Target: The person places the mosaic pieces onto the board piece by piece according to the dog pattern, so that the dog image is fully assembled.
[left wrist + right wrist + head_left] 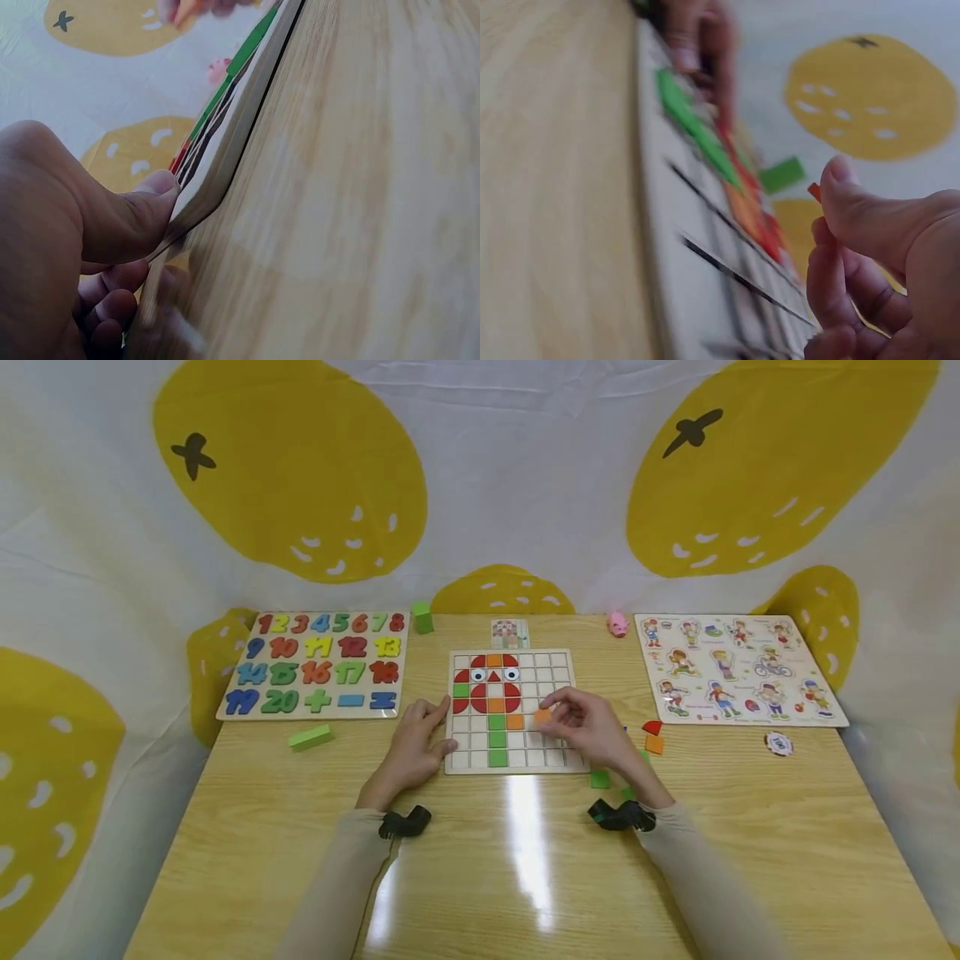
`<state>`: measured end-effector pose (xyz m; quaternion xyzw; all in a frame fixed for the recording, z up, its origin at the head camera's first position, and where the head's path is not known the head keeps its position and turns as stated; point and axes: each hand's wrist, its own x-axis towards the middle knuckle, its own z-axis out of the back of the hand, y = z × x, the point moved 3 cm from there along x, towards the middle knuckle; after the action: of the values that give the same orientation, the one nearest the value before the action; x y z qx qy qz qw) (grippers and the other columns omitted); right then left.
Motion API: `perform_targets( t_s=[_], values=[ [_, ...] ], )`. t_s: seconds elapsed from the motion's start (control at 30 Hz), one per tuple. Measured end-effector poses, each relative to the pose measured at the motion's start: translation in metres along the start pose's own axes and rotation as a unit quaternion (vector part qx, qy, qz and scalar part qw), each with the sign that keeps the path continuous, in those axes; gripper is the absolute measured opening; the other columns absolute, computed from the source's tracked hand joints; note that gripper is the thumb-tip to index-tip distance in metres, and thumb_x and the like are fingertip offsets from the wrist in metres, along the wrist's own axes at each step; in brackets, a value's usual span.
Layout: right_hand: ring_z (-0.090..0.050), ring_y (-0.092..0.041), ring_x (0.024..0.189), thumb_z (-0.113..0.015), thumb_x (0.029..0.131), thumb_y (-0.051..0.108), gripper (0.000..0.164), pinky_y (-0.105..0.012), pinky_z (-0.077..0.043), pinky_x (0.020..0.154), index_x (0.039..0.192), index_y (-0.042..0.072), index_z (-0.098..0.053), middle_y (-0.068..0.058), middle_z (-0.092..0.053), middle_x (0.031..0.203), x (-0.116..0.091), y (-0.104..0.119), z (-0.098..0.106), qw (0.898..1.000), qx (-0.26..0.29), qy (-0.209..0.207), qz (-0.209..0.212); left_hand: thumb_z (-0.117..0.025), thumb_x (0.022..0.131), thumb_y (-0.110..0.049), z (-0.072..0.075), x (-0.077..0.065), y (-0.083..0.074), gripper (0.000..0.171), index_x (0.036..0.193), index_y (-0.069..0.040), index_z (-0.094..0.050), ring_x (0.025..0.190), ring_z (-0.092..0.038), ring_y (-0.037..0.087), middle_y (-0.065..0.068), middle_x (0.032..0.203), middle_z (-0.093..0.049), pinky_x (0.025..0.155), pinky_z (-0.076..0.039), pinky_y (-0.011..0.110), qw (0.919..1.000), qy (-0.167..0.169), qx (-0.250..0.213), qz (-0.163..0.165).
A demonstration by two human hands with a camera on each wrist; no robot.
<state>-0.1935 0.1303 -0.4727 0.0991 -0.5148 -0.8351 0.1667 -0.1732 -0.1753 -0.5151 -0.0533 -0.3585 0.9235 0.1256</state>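
A wooden grid board (480, 758) lies on the table, partly filled with red, green and orange tiles forming a figure with two eyes. At its left edge, my left hand (411, 750) rests with thumb and index finger spread; the left wrist view shows the thumb (139, 214) against the board's corner. Above the right part of the grid, my right hand (588, 727) pinches a small orange square tile (543, 716) between thumb and fingertips. In the right wrist view only a thin edge of the tile (814, 192) shows. Another orange tile (514, 722) lies in the grid nearby.
A small picture card (510, 633) lies behind the board. A number puzzle (315, 664) is at left, a figure puzzle (738, 670) at right. Loose green tiles (600, 779), a red piece (652, 727), green blocks (311, 737), a pink pig (617, 623) and a chip (779, 743) lie around.
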Motion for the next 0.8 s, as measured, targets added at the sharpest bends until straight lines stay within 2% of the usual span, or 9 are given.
perform_targets(
  t_s=[0.13,0.3,0.37,0.53,0.67,0.8],
  values=[
    [-0.057,-0.014,0.068,-0.086,0.076,0.03,0.031,-0.025,-0.046,0.061,0.1,0.017,-0.071,0.003,-0.064,0.083,0.012,0.002,-0.033,0.996,-0.08,0.001,0.032,-0.069,0.092,-0.021,-0.001,0.001,-0.002,0.073,0.155,-0.015,-0.032,0.1,-0.036,0.019,0.002,0.11,-0.043,0.082,-0.033,0.034,1.0,0.003,-0.003,-0.007],
    [-0.052,-0.012,0.068,-0.092,0.065,0.033,0.037,-0.026,-0.043,0.062,0.094,0.018,-0.075,0.004,-0.061,0.08,0.015,0.006,-0.046,0.987,-0.149,-0.011,0.053,-0.069,0.092,-0.02,0.003,0.0,-0.004,0.072,0.154,-0.012,-0.033,0.099,-0.036,0.019,0.003,0.108,-0.043,0.081,-0.032,0.034,0.9999,-0.004,-0.003,-0.01],
    [-0.052,-0.013,0.069,-0.092,0.065,0.035,0.038,-0.026,-0.042,0.062,0.094,0.018,-0.075,0.003,-0.061,0.08,0.013,0.006,-0.045,0.986,-0.159,-0.011,0.054,-0.069,0.092,-0.019,0.003,0.0,-0.005,0.072,0.154,-0.012,-0.034,0.099,-0.036,0.019,0.003,0.108,-0.043,0.081,-0.032,0.034,0.9999,-0.005,-0.001,-0.011],
    [-0.054,-0.013,0.068,-0.089,0.072,0.031,0.027,-0.027,-0.043,0.062,0.093,0.017,-0.077,0.003,-0.063,0.079,0.011,0.005,-0.044,0.985,-0.16,-0.008,0.058,-0.068,0.092,-0.021,0.003,0.0,-0.005,0.071,0.154,-0.012,-0.033,0.099,-0.036,0.02,0.004,0.108,-0.043,0.082,-0.032,0.034,0.9999,-0.001,0.005,-0.011],
    [-0.055,-0.012,0.068,-0.088,0.074,0.029,0.024,-0.026,-0.044,0.062,0.093,0.016,-0.078,0.003,-0.064,0.079,0.01,0.005,-0.043,0.985,-0.156,-0.009,0.068,-0.068,0.093,-0.022,0.002,0.0,-0.004,0.072,0.155,-0.015,-0.032,0.1,-0.036,0.019,0.003,0.109,-0.043,0.082,-0.032,0.034,1.0,0.004,0.004,0.0],
    [-0.055,-0.016,0.07,-0.088,0.073,0.029,0.031,-0.027,-0.043,0.062,0.099,0.015,-0.078,0.0,-0.065,0.082,-0.003,0.007,-0.021,0.986,-0.138,-0.017,0.088,-0.067,0.093,-0.023,0.003,0.0,-0.004,0.072,0.155,-0.017,-0.032,0.102,-0.036,0.019,0.002,0.109,-0.042,0.083,-0.033,0.034,0.9999,0.008,0.002,0.009]
  ],
)
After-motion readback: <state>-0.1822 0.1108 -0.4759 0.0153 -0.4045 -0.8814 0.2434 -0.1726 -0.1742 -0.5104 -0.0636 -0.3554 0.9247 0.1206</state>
